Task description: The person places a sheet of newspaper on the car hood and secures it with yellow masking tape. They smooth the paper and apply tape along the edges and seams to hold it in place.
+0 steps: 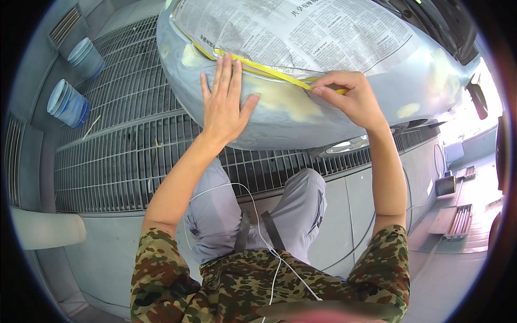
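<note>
A strip of yellow masking tape (274,73) runs slantwise along the lower edge of newspaper (301,32) that covers part of a grey car body (258,132) with cream filler patches. My left hand (223,99) lies with fingers stretched out, its fingertips on the tape near the strip's left end. My right hand (349,97) pinches the tape between thumb and fingers farther right. Between the two hands the strip looks taut, and a thin gap shows beneath part of it. Whether a roll sits inside my right hand is hidden.
Metal floor grating (118,177) lies under the car and to the left. Two stacks of blue buckets, one nearer (69,105) and one farther (86,58), stand on it. A white cable (253,196) hangs before my body. A dark hose (358,245) runs along the floor on the right.
</note>
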